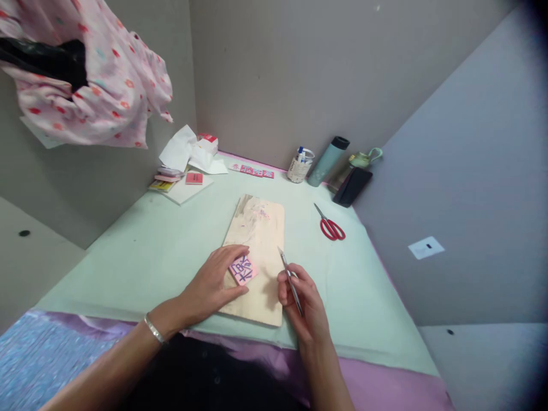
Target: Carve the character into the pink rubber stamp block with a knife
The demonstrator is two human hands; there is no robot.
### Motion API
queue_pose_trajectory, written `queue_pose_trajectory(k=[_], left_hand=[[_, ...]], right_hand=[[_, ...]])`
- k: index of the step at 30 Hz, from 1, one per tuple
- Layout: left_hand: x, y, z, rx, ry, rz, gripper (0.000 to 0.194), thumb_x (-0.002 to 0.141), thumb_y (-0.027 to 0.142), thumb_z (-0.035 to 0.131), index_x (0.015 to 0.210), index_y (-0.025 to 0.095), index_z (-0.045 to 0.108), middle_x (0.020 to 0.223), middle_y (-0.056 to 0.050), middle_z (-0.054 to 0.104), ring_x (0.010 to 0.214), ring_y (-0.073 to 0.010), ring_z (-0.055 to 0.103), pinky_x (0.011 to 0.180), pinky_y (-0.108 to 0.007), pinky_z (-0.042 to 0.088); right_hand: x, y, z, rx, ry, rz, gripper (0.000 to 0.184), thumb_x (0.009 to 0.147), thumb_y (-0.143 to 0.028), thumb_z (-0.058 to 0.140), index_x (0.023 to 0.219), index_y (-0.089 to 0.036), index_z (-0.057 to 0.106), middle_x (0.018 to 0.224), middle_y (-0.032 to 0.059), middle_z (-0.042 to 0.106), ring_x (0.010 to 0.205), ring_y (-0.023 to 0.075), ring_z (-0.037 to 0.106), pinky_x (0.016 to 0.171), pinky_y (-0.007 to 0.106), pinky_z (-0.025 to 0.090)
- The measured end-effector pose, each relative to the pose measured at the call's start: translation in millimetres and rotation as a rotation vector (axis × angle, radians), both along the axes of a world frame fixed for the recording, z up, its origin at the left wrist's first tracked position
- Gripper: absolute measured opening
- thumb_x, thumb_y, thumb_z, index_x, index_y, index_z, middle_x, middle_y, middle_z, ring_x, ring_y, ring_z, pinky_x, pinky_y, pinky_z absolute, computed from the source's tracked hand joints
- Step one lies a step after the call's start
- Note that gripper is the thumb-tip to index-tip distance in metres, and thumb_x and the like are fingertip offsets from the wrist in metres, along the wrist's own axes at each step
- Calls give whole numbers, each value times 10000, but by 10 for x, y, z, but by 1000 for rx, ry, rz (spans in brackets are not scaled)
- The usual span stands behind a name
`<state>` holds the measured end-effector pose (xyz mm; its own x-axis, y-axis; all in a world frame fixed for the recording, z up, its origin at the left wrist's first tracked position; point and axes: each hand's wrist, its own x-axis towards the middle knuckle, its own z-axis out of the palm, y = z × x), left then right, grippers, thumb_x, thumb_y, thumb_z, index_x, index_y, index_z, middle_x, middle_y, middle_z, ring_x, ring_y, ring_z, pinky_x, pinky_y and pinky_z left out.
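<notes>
My left hand (216, 279) grips a small square pink rubber stamp block (243, 269) between thumb and fingers. Dark purple characters cover the block's upper face. Under it lies a pale wooden board (261, 302) with scuffs and dark marks toward its far end. My right hand (305, 294) pinches a slim metal craft knife (291, 281) like a pen. The knife's blade points up and away, over the board's right edge and apart from the block.
Red-handled scissors (329, 224) lie right of the board. Behind stand a pen tin (299, 166), a teal bottle (327, 162) and a dark phone-like slab (353, 186). Carved pink blocks (257, 171) line the back edge. Papers (182, 148) pile at left, below hanging pink cloth (115, 91).
</notes>
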<state>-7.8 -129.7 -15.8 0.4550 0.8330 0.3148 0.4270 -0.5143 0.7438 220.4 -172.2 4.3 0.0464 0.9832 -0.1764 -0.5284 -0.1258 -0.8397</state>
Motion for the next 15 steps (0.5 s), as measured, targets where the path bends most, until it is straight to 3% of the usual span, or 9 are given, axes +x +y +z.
queue_pose_trajectory(k=[5,10,15], left_hand=[[-2,9,11,28,2,-11,586,912,313,693,1429,255,423,1448,-123,527,1367,-330,468,1152,-564,387],[-4,9,-30,41,12,-2,601,926,335,681,1455,263,407,1468,-121,511,1386,-332,447,1164,-553,378],[11,1,-33,31,32,-6,636,926,317,663,1486,267,366,1504,-123,473,1435,-334,389,1200,-556,327]], right_hand=[[-16,-18,-5,20,-36,-19,165,765,-266,761,914,-200,735,757,34,739,480,110,542,471,224,444],[10,-69,-28,45,-22,-64,199,822,-302,675,989,-223,749,868,82,776,571,161,613,528,280,493],[25,-71,-35,58,7,-159,319,736,-256,789,1054,-264,775,953,93,799,610,175,632,500,273,478]])
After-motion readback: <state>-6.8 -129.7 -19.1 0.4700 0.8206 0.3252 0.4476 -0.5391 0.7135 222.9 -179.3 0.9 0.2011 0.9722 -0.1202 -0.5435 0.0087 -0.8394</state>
